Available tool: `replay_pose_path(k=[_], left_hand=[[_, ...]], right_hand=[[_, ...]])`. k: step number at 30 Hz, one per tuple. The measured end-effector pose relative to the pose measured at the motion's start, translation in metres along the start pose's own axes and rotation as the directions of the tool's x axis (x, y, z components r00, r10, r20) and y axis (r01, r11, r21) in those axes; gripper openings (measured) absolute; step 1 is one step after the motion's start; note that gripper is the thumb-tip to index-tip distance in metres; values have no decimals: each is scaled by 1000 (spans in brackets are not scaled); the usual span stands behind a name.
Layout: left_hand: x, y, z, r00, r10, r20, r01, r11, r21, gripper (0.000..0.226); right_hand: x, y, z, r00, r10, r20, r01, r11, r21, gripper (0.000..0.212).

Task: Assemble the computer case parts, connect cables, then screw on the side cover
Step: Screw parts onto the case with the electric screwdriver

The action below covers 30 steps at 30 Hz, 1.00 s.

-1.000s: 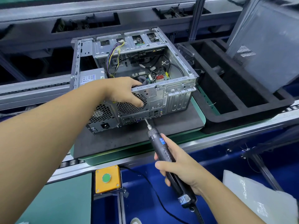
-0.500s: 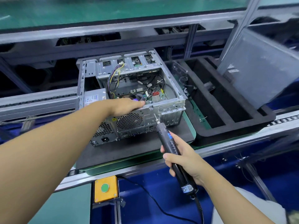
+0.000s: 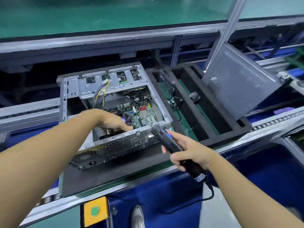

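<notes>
The open grey metal computer case point(image 3: 113, 83) lies on a black foam mat point(image 3: 102, 176), with the left hand point(image 3: 113, 120) resting straight-fingered on its rear rim and the right hand point(image 3: 190, 152) wrapped around a black electric screwdriver point(image 3: 166, 139), tip at its rear right corner.

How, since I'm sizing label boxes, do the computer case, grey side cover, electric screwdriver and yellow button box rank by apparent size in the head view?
1. computer case
2. grey side cover
3. electric screwdriver and yellow button box: similar area, too close to rank.

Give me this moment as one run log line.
left hand: on case rim | right hand: grips screwdriver, bit at case rear corner | cover: off, leaning at right
</notes>
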<state>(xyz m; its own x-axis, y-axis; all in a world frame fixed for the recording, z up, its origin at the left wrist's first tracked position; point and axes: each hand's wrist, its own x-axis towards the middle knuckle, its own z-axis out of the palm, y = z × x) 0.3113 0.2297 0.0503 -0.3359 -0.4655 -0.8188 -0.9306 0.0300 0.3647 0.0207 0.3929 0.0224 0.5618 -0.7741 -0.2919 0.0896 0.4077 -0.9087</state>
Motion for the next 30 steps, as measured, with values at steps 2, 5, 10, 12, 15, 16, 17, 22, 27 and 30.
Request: replay_pose_path(k=[2,5,10,12,15,16,17,22,27,30], left_hand=[[4,18,-16,996,34,86,-41,997,71,52],[15,53,-39,952,264,-152,-243,960,142,58],[36,135,-49,770,539,-342,-447,838,313,44],[54,168,-47,765,557,-323,-440,819,369,38],[90,209,-43,829,506,-240,-376,820,431,27],[104,220,-41,856,469,-218,-338,827,450,24],[119,228,-39,879,430,-206,-299,834,463,20],[188,247,-37,940,247,-235,-96,852,514,25],[235,234,-33,950,85,-300,128,772,623,26],[248,239,-17,952,171,-254,99,614,783,10]], right_hand=[[10,-19,-14,998,-52,-28,53,998,18,76],[22,-40,-37,989,-127,-79,132,990,56,61],[27,-53,-83,964,-133,-232,173,971,163,43],[27,-54,-107,948,-118,-295,180,964,193,48],[23,-52,-147,926,-88,-367,181,957,225,48],[21,-49,-162,922,-72,-382,178,952,251,45],[19,-46,-176,918,-51,-392,173,943,283,42],[17,-26,-235,919,17,-395,133,927,350,36],[30,-10,-270,930,38,-367,100,932,349,42],[38,0,-281,941,51,-335,76,932,356,47]])
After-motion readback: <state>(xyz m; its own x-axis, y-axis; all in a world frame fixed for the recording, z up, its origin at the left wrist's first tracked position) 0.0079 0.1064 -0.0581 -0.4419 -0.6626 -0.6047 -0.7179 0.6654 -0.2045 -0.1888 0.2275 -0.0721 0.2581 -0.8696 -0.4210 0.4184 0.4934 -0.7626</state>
